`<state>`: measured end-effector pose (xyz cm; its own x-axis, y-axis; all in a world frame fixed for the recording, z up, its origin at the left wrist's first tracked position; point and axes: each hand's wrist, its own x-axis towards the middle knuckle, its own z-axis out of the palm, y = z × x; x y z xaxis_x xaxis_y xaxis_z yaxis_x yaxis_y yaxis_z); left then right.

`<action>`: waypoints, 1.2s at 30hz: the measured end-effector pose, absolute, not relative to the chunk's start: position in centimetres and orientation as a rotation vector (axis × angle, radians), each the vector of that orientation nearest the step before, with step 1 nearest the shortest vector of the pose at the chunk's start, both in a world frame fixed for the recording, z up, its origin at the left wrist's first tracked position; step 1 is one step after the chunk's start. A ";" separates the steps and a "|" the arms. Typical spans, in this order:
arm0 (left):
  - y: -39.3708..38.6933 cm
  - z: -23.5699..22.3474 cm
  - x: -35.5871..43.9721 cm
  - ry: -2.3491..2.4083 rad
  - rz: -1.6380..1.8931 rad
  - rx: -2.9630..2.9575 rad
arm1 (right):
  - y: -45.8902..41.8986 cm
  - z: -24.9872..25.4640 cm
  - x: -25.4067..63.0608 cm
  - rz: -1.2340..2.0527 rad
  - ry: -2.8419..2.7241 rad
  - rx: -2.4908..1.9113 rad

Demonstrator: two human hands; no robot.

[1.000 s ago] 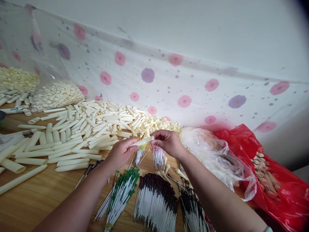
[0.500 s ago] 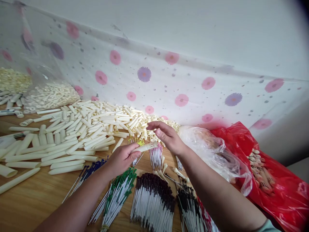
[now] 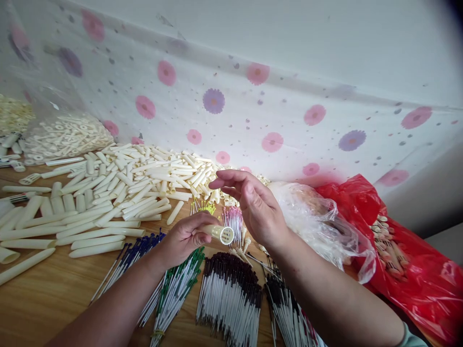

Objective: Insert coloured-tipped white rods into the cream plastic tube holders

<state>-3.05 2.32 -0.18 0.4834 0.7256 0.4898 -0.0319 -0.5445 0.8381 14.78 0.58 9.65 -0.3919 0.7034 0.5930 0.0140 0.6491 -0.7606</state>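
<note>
While sticks [image 3: 229, 296] lie colour-grouped toward the front edge of the surface [image 3: 32, 313], presumably keeping kinds apart, the left hand [image 3: 187, 237] grasps a cream tube [image 3: 216, 232] above them, open end clear; the right hand [image 3: 261, 208], loosely spread, seems empty; pale tubes [image 3: 152, 171] heap toward the back edge.

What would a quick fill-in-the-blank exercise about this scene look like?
1. The cream tube is held in the person's ____ hand.
2. The plastic bag at the far right is coloured ____.
3. The sheet behind the table has pink and ____ flowers.
4. In the picture, green-topped sticks lie right of sticks with ____ tops.

Missing words: left; red; purple; blue.
</note>
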 end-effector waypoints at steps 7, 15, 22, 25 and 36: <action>2.2 -0.1 -2.8 0.740 1.051 2.062 | 0.5 10.1 13.8 0.355 -2.166 -0.618; 1.3 -0.2 -1.8 0.908 0.909 2.295 | 3.4 6.5 15.1 0.691 -2.027 -0.684; 1.4 -0.3 -1.5 1.053 0.841 2.323 | 3.6 5.7 15.1 0.796 -2.036 -0.660; 1.2 -0.1 -1.5 1.054 0.832 2.363 | 4.1 5.5 15.1 0.857 -1.989 -0.673; 0.8 0.1 -1.3 1.134 0.801 2.478 | 3.4 5.7 15.0 0.861 -1.994 -0.644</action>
<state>-1.34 0.83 0.14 0.5330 0.7646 0.3624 0.5973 -0.6434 0.4789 14.95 3.42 5.69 -0.5078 0.7021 0.4992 0.1183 0.6308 -0.7669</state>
